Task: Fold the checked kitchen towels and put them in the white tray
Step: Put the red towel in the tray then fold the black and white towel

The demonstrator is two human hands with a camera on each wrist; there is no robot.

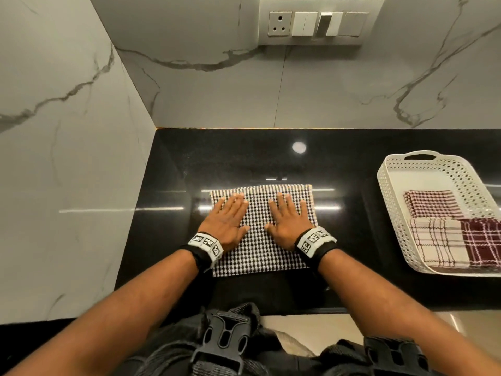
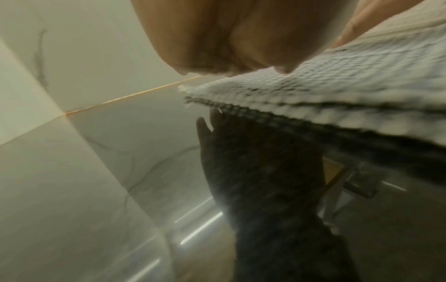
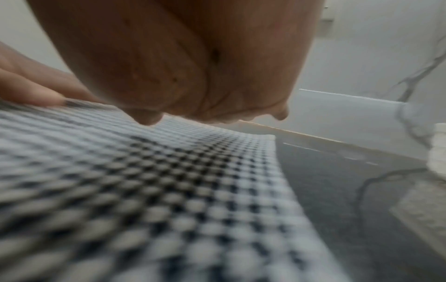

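A black-and-white checked towel (image 1: 257, 251) lies folded flat on the black counter (image 1: 352, 240), right in front of me. My left hand (image 1: 226, 218) presses palm-down on its left half with fingers straight. My right hand (image 1: 288, 217) lies flat on its right half the same way. The left wrist view shows the towel's layered edge (image 2: 313, 106) under the left hand (image 2: 229, 38); the right wrist view shows the checked cloth (image 3: 169, 190) beneath the right hand (image 3: 181, 66). The white tray (image 1: 390, 202) stands to the right, holding three folded maroon-and-cream checked towels (image 1: 433, 245).
A marble wall (image 1: 67, 158) closes the counter on the left, and another runs along the back with a switch panel (image 1: 317, 21). The counter's front edge is just below the towel. Bare counter lies between towel and tray.
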